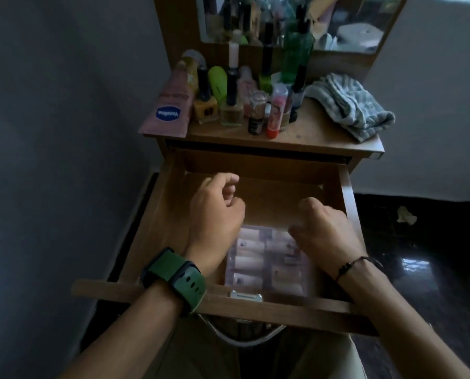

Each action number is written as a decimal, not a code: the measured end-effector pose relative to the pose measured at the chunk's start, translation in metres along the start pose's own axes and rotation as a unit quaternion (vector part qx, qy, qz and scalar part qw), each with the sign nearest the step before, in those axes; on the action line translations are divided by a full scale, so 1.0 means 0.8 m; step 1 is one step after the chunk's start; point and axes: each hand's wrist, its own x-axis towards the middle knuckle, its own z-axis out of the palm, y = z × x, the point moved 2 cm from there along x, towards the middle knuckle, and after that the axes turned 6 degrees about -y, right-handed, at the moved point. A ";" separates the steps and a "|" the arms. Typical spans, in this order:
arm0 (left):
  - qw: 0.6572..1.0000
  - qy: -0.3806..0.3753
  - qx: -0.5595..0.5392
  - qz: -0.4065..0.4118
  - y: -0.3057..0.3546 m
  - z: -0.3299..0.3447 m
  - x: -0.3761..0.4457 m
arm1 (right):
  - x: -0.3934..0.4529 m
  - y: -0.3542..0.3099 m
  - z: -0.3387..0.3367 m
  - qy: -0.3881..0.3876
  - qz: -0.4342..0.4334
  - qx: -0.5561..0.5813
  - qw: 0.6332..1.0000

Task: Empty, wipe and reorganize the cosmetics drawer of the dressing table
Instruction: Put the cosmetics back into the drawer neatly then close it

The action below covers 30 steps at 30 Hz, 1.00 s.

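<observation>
Head view: my left hand [214,212] and right hand [321,228] loosely curled, holding nothing, over clear compartment case [266,258] in open drawer [345,192].

Dim room, soft daylight glare on dark floor [416,265], motion-blurred hands, wide-angle bending at edges

The drawer [345,192] is pulled out in front of the counter [324,144]. In it, against the front wall and right of centre, lies a flat clear case of small compartments [266,265]; a small metal piece [246,296] sits just before it at the front wall. Both hands are over the drawer: the left hand [214,214] left of the case, the right hand [324,231] over its right edge. On the counter, a Vaseline tube [171,105] lies at the left edge, bottles [232,105] crowd the middle, and a towel [348,105] lies at the right. The mirror [296,20] stands behind them.
</observation>
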 end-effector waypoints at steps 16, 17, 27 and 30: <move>0.984 0.106 -0.079 -0.119 -0.016 -0.155 0.127 | 0.056 -0.199 -0.020 0.080 -0.176 0.258 0.946; 0.980 0.094 -0.110 -0.138 -0.023 -0.153 0.130 | 0.058 -0.203 -0.015 0.082 -0.169 0.257 0.948; 0.947 0.104 -0.232 -0.194 -0.046 -0.144 0.144 | 0.068 -0.219 0.001 0.115 -0.195 0.241 0.944; 0.940 0.125 -0.256 -0.186 -0.043 -0.145 0.145 | 0.069 -0.222 -0.002 0.160 -0.212 0.227 0.937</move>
